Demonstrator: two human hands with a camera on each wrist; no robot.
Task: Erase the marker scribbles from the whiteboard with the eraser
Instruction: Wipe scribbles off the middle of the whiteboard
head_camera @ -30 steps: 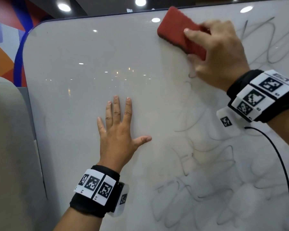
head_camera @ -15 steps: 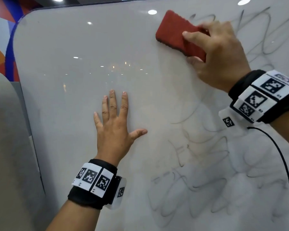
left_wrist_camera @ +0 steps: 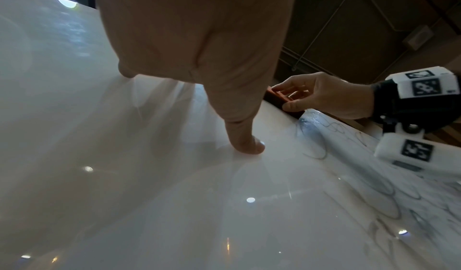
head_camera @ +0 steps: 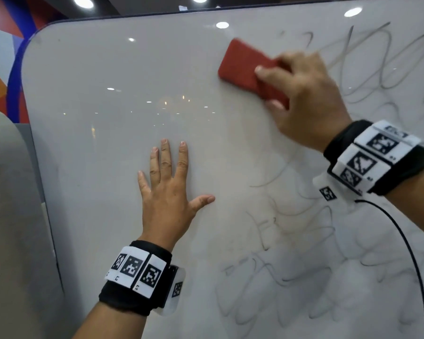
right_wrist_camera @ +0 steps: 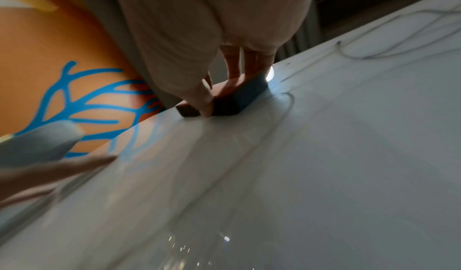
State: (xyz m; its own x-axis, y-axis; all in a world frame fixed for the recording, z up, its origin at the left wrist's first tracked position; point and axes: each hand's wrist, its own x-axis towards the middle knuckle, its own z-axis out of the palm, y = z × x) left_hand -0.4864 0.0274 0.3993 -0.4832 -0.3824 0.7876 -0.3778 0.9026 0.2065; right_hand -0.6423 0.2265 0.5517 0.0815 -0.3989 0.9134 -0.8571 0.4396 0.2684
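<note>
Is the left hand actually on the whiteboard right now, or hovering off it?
Touching. In the left wrist view the left hand's fingers meet the whiteboard with no gap; the head view shows it spread flat.

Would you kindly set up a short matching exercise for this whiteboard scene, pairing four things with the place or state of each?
Things:
1. left hand
2. right hand
3. eraser
4. scribbles

States:
A. red, pressed against the whiteboard
B. grey lines across the board's right part
C. flat on the board, fingers spread
D. gripping the eraser

Pairs: 1-C, 2-D, 3-A, 4-B
</note>
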